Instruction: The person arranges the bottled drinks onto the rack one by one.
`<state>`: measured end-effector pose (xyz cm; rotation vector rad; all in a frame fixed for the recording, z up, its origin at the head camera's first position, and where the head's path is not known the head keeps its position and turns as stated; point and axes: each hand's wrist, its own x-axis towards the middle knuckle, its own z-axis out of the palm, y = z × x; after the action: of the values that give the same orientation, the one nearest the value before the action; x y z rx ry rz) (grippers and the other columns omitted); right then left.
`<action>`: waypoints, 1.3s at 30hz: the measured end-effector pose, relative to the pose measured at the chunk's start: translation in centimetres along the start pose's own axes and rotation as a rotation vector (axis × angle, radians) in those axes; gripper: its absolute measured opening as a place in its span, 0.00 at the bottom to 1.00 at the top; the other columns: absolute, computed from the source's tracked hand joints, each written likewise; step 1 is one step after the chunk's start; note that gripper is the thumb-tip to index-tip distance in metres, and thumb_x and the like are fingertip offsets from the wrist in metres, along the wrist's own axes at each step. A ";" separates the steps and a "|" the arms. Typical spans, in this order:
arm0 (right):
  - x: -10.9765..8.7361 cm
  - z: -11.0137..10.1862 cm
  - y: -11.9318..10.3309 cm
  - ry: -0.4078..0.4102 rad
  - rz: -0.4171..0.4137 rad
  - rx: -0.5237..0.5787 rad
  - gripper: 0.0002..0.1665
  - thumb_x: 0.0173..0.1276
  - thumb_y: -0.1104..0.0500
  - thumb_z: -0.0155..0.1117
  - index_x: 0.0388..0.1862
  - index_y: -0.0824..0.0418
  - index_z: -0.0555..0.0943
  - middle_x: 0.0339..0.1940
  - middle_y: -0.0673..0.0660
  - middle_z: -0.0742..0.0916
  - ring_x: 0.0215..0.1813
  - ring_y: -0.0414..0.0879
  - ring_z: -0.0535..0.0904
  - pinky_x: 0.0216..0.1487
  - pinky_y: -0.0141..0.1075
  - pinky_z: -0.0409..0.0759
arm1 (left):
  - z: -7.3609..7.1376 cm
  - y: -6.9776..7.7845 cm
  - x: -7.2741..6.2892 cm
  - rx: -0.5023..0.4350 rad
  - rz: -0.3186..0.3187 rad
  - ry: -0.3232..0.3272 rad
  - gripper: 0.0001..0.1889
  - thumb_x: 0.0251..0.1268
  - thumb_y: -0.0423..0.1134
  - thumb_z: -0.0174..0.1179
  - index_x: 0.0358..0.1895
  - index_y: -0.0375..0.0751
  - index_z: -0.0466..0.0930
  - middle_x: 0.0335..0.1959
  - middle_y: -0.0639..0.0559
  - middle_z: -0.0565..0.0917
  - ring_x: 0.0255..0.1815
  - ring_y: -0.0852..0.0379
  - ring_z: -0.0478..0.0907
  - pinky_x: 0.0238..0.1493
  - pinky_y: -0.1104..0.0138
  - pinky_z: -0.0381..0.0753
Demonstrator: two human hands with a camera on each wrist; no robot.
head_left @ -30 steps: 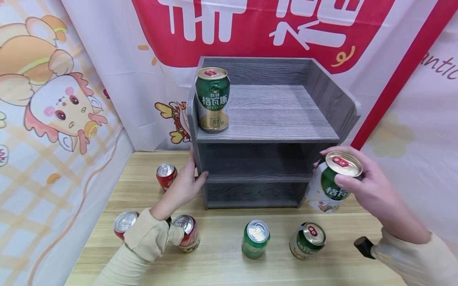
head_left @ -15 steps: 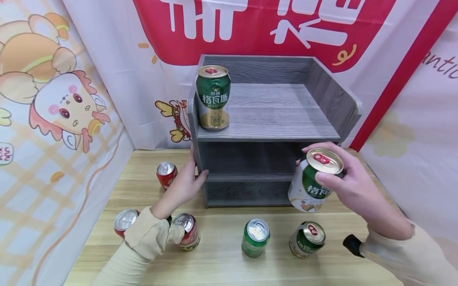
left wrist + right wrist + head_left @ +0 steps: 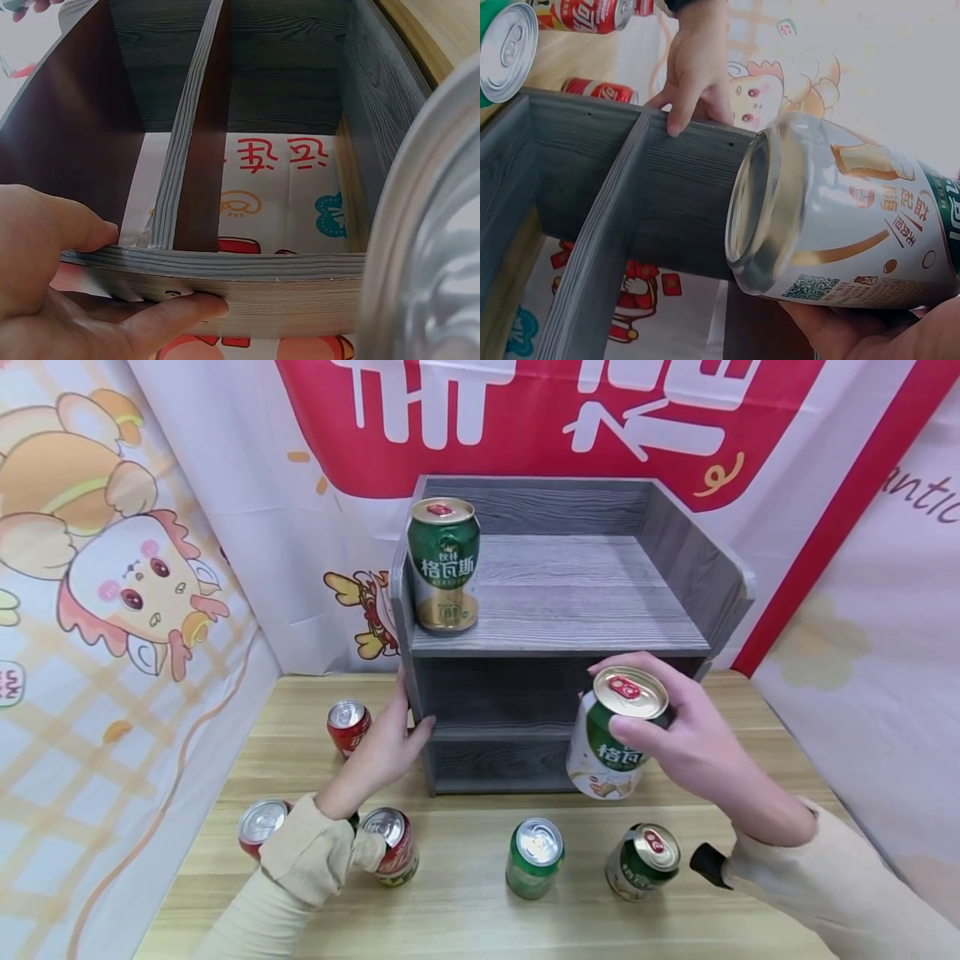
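Observation:
My right hand grips a white and green kvass can with a gold top and red tab. The can is upright, raised over the table in front of the grey wooden shelf. In the right wrist view the bottom end of this kvass can shows, with the shelf behind it. My left hand holds the shelf's left side panel, thumb at the front edge and fingers along the outer face. On the top board, at the left end, stands another kvass can.
On the wooden table in front of the shelf stand a green can and a kvass can. Red cans stand to the left, partly behind my left arm. Printed cloth hangs around the table.
My right hand has carried the kvass can leftward, from beside the shelf's right side to in front of its lower compartments. The left hand keeps its place on the side panel.

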<state>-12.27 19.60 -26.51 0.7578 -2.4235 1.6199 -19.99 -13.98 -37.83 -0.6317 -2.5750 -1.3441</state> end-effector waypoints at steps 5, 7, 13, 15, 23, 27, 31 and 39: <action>0.4 0.5 -0.2 -0.002 -0.005 -0.007 0.22 0.67 0.69 0.63 0.60 0.62 0.79 0.48 0.52 0.89 0.46 0.44 0.83 0.46 0.31 0.80 | 0.0 0.0 -0.1 -0.002 0.001 -0.002 0.48 0.72 0.27 0.56 0.82 0.35 0.29 0.70 0.26 0.69 0.68 0.35 0.72 0.61 0.46 0.79; 0.5 0.6 -0.3 -0.007 -0.014 0.010 0.23 0.66 0.70 0.63 0.61 0.64 0.78 0.48 0.52 0.89 0.47 0.45 0.84 0.46 0.31 0.81 | 0.0 0.0 0.0 0.000 0.002 -0.003 0.48 0.72 0.27 0.56 0.82 0.36 0.29 0.70 0.26 0.70 0.68 0.35 0.72 0.61 0.46 0.79; 1.0 0.6 -0.7 -0.001 -0.034 0.007 0.24 0.66 0.70 0.62 0.61 0.63 0.79 0.49 0.52 0.89 0.47 0.44 0.84 0.46 0.30 0.81 | 0.0 0.1 0.0 0.000 -0.004 -0.007 0.48 0.73 0.27 0.56 0.82 0.36 0.29 0.70 0.26 0.70 0.67 0.34 0.73 0.57 0.47 0.82; 1.2 0.4 -1.0 0.002 -0.025 -0.013 0.24 0.67 0.69 0.63 0.62 0.61 0.79 0.49 0.52 0.88 0.47 0.44 0.82 0.46 0.30 0.80 | -0.1 0.2 -0.1 0.000 -0.006 -0.007 0.48 0.73 0.27 0.56 0.82 0.36 0.29 0.70 0.26 0.70 0.67 0.34 0.73 0.57 0.47 0.82; 2.2 -0.2 -2.3 0.011 0.022 -0.041 0.23 0.70 0.63 0.62 0.64 0.57 0.78 0.51 0.55 0.85 0.47 0.48 0.80 0.44 0.33 0.82 | 0.0 0.1 -0.1 0.001 -0.006 -0.009 0.48 0.72 0.27 0.56 0.82 0.35 0.28 0.70 0.26 0.69 0.67 0.34 0.73 0.57 0.47 0.82; 2.7 -0.4 -2.7 0.021 0.046 -0.045 0.23 0.71 0.60 0.61 0.65 0.56 0.78 0.51 0.56 0.84 0.47 0.50 0.79 0.44 0.35 0.83 | 0.0 0.1 -0.1 -0.008 -0.004 -0.012 0.48 0.73 0.27 0.56 0.82 0.36 0.28 0.71 0.27 0.69 0.68 0.35 0.72 0.58 0.47 0.81; 3.4 -0.8 -3.1 0.038 0.060 -0.064 0.22 0.72 0.58 0.61 0.65 0.54 0.77 0.53 0.54 0.82 0.51 0.52 0.78 0.45 0.37 0.83 | -0.1 0.2 -0.1 -0.010 -0.001 -0.013 0.49 0.73 0.27 0.56 0.82 0.37 0.28 0.72 0.27 0.68 0.68 0.35 0.72 0.59 0.46 0.80; 5.0 -1.5 -3.5 0.078 0.114 -0.063 0.24 0.73 0.52 0.61 0.66 0.47 0.75 0.57 0.52 0.79 0.57 0.51 0.75 0.48 0.39 0.81 | -0.1 0.2 -0.1 -0.009 0.001 -0.011 0.49 0.72 0.26 0.56 0.82 0.38 0.28 0.71 0.27 0.69 0.67 0.34 0.73 0.58 0.46 0.81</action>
<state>-15.18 18.23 -21.07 0.5449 -2.4904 1.5721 -19.84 -14.01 -37.66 -0.6431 -2.5780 -1.3571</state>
